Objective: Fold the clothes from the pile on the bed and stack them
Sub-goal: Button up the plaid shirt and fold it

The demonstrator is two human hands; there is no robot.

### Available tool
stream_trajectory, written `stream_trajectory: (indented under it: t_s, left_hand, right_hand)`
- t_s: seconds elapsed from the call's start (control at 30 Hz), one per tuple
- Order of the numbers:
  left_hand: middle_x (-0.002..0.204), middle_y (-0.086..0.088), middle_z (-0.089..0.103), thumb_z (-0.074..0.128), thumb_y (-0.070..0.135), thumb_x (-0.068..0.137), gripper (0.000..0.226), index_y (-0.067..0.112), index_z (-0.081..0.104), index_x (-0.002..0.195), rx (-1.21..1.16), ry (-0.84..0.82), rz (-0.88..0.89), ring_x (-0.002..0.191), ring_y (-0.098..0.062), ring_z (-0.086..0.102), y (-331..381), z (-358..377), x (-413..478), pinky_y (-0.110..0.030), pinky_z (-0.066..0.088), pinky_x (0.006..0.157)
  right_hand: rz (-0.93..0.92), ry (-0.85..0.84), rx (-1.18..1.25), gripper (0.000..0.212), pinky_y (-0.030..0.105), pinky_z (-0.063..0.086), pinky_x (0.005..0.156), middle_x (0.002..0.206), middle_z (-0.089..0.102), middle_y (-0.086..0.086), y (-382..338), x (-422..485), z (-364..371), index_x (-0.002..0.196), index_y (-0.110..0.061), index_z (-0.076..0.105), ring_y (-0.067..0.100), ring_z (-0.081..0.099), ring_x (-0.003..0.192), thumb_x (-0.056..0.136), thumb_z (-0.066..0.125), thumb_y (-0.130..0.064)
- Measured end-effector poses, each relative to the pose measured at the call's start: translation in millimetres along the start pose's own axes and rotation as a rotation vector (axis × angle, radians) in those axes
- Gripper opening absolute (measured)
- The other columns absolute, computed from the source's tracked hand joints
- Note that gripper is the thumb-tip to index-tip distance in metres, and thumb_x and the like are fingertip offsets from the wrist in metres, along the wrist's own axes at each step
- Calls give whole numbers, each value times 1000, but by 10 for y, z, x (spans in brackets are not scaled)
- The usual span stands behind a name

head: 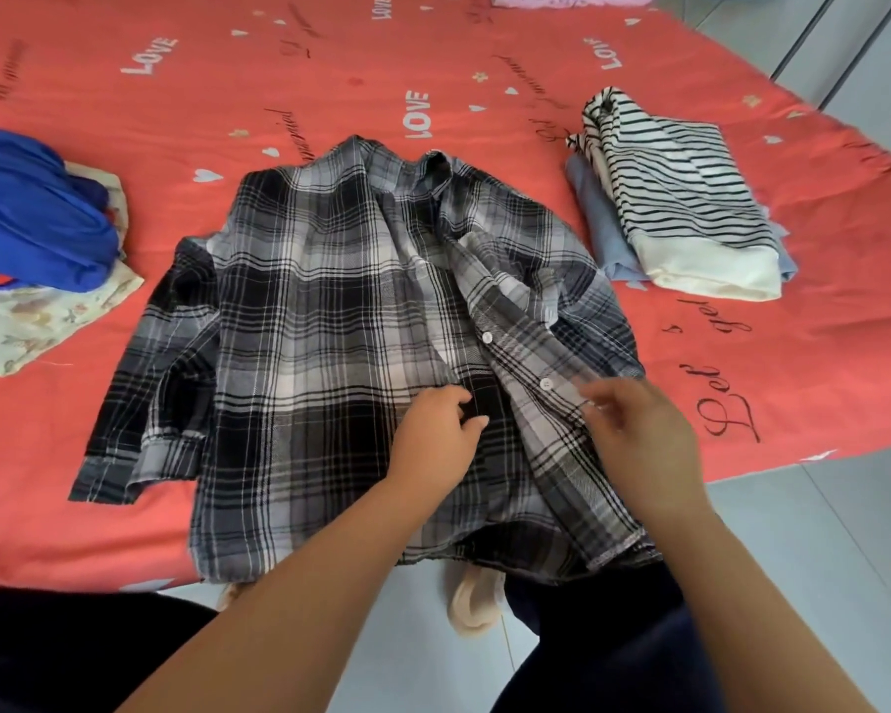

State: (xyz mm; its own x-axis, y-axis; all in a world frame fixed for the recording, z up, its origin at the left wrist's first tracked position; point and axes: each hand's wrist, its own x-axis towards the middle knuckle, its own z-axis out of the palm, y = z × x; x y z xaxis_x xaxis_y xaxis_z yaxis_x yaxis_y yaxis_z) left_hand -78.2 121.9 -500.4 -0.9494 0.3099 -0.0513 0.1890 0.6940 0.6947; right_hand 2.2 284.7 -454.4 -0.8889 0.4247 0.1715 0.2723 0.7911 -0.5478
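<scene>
A plaid shirt [330, 326] lies front-up on the red bed [484, 69], collar away from the person, hem nearest them, so its long axis runs straight ahead from the hands. The left hand [435, 434] rests curled on the button placket at centre; the right hand [639, 429], fingers loosely bent, touches the open right front panel. Neither clearly grips cloth. Folded clothes [690, 198] sit beyond the right hand, the unfolded pile [37, 223] beyond the left.

Soft, even daylight fills the scene — faint shadows, no glare — with wide-angle bowing at the edges and the right hand [639, 434] motion-blurred.
</scene>
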Motion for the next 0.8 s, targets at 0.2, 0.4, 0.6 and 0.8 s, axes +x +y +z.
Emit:
stream_trajectory:
  t_s: [0.2, 0.4, 0.6, 0.8]
  left_hand:
    - [107, -7, 57, 58, 29, 90, 33, 11, 50, 116, 160, -44, -53, 85, -19, 55, -15, 51, 45, -28, 42, 65]
    - [92, -4, 52, 51, 23, 94, 14, 10, 54, 94, 206, -42, -70, 74, -16, 47, -78, 71, 105, -29, 39, 59]
    - [62, 3, 47, 55, 20, 92, 32, 21, 41, 63, -57, -20, -132, 57, -15, 49, -140, 1, 72, -31, 44, 56]
    - [77, 3, 55, 56, 7, 89, 22, 16, 51, 70, -523, 54, -238, 62, -8, 58, -234, -277, -99, -14, 50, 53]
  right_hand:
    - [-37, -161, -143, 29, 33, 47, 74, 117, 57, 10, -129, 300, 407, 119, -13, 60, 29, 60, 96, 90, 54, -13]
    - [85, -226, -203, 6, 31, 43, 64, 105, 58, 9, 15, 393, 528, 94, -10, 59, 24, 57, 79, 90, 55, -10]
    - [68, -192, -120, 15, 30, 36, 61, 84, 55, 2, 72, 423, 492, 79, -17, 50, 22, 52, 74, 87, 57, -7]
    - [140, -263, -29, 2, 22, 40, 61, 78, 61, -3, -108, 435, 413, 83, -14, 61, 12, 54, 70, 85, 62, -14]
